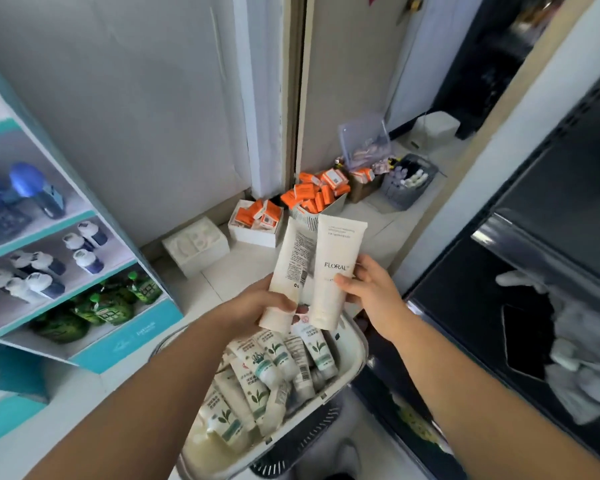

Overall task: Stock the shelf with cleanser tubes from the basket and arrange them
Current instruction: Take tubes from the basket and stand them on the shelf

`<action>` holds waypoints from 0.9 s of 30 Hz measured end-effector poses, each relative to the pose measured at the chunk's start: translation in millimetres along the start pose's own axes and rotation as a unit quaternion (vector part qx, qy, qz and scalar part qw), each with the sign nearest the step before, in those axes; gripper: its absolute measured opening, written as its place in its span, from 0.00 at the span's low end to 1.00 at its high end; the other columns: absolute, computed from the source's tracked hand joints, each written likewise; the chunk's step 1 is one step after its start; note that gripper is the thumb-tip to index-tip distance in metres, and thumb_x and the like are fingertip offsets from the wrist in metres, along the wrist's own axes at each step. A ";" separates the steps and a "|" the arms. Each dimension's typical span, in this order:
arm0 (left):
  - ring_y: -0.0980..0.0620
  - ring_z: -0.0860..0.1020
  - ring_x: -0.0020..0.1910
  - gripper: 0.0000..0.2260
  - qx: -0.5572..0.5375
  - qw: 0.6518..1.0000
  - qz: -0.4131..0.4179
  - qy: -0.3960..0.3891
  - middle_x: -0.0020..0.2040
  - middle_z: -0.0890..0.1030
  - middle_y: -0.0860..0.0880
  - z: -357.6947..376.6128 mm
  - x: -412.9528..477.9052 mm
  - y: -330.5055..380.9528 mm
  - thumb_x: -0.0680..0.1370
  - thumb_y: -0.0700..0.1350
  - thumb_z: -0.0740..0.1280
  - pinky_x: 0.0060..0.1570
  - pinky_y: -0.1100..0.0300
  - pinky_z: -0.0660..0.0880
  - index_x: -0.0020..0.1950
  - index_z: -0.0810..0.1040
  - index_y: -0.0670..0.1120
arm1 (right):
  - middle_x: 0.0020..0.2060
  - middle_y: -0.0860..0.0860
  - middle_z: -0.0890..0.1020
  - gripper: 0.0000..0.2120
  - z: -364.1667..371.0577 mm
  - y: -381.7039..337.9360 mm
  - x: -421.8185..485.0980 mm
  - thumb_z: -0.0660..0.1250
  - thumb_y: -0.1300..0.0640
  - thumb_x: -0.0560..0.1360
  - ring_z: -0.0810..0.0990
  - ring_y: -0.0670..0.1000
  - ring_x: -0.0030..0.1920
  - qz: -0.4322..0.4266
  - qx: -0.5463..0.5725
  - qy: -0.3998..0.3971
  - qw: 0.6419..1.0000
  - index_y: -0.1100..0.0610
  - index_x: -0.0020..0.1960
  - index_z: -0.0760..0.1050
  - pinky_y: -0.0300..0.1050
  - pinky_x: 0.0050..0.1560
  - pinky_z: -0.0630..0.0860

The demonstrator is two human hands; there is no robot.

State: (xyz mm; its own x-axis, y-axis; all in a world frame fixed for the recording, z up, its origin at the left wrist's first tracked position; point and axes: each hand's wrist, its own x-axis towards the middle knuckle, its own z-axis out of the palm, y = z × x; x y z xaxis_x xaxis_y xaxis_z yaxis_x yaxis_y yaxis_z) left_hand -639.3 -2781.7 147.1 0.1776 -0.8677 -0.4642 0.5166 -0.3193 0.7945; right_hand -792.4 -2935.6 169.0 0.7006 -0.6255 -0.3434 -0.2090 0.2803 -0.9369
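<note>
Two cream cleanser tubes are held up above the basket [355, 344], side by side. My left hand [257, 306] grips the left tube [291, 268], whose printed back and barcode face me. My right hand [371, 285] grips the right tube [333, 268], marked FLORAL, with my thumb across its front. Below them the white basket holds several smaller white tubes with green leaf labels [257, 382]. The teal and white shelf [125, 344] stands at the left, with green pouches [111, 306] on its lowest level and white-and-blue bottles [42, 271] above.
On the floor beyond lie white boxes of orange packets [257, 216], a striped bin of orange packets [316, 199], a white foam tray [194, 244] and a grey crate of small bottles [409, 183]. A dark cabinet [534, 271] runs along the right. A door frame [295, 98] stands ahead.
</note>
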 end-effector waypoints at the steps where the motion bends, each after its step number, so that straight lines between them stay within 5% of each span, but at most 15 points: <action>1: 0.45 0.83 0.47 0.24 0.013 1.000 0.011 -0.009 0.48 0.83 0.41 11.2 -0.8 10.9 0.64 0.33 0.67 0.55 0.44 0.75 0.59 0.72 0.45 | 0.52 0.52 0.83 0.19 -4.3 -11.4 -5.7 0.67 0.70 0.74 0.81 0.53 0.56 -0.013 0.012 0.008 1.000 0.59 0.62 0.71 0.57 0.58 0.77; 5: 0.45 0.82 0.44 0.21 -0.037 0.997 0.048 -0.053 0.48 0.82 0.43 60.4 2.3 48.1 0.69 0.42 0.66 0.45 0.50 0.79 0.63 0.72 0.43 | 0.50 0.49 0.83 0.17 -32.3 -54.4 -31.9 0.67 0.70 0.74 0.81 0.50 0.53 -0.069 0.040 0.046 0.996 0.54 0.56 0.72 0.51 0.51 0.79; 7: 0.43 0.80 0.49 0.21 -0.062 0.993 0.052 -0.081 0.53 0.81 0.42 90.7 7.2 63.6 0.72 0.47 0.64 0.49 0.49 0.78 0.65 0.72 0.43 | 0.49 0.48 0.84 0.16 -51.9 -74.9 -48.6 0.66 0.71 0.74 0.82 0.49 0.52 -0.102 0.053 0.064 0.991 0.53 0.55 0.73 0.49 0.49 0.80; 14: 0.44 0.78 0.61 0.27 0.026 0.973 0.206 -0.100 0.59 0.80 0.47 209.0 24.0 100.1 0.68 0.37 0.71 0.58 0.44 0.76 0.66 0.70 0.47 | 0.56 0.52 0.83 0.16 -134.3 -130.4 -117.7 0.68 0.69 0.74 0.82 0.53 0.57 -0.213 0.030 0.120 0.969 0.55 0.58 0.72 0.51 0.52 0.81; 17: 0.46 0.78 0.62 0.31 0.077 0.962 0.247 -0.093 0.61 0.80 0.48 262.0 29.3 106.8 0.66 0.41 0.77 0.59 0.43 0.76 0.67 0.70 0.47 | 0.55 0.52 0.83 0.16 -170.3 -144.9 -149.0 0.69 0.68 0.74 0.82 0.54 0.57 -0.235 0.013 0.156 0.959 0.54 0.56 0.72 0.54 0.55 0.80; 22: 0.54 0.79 0.58 0.33 0.143 0.935 0.308 -0.097 0.60 0.78 0.49 347.8 33.1 107.7 0.68 0.37 0.77 0.51 0.59 0.80 0.67 0.64 0.46 | 0.56 0.48 0.81 0.19 -225.6 -159.8 -194.2 0.72 0.65 0.73 0.81 0.49 0.56 -0.278 -0.061 0.251 0.925 0.52 0.59 0.72 0.48 0.55 0.79; 27: 0.60 0.77 0.58 0.33 0.206 0.905 0.365 -0.079 0.59 0.77 0.55 406.2 55.4 93.8 0.67 0.37 0.78 0.55 0.60 0.77 0.64 0.64 0.50 | 0.55 0.42 0.78 0.18 -265.2 -150.3 -222.8 0.71 0.62 0.74 0.78 0.43 0.55 -0.288 -0.098 0.356 0.884 0.48 0.58 0.69 0.40 0.52 0.76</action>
State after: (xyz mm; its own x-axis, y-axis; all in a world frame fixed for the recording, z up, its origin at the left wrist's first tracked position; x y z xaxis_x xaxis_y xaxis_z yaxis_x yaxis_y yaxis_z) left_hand -921.3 -3014.5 355.0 0.2071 -0.9380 0.2781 -0.0514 0.2734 0.9605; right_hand -1098.0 -3031.5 369.0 0.1371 -0.9425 0.3048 -0.1219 -0.3215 -0.9390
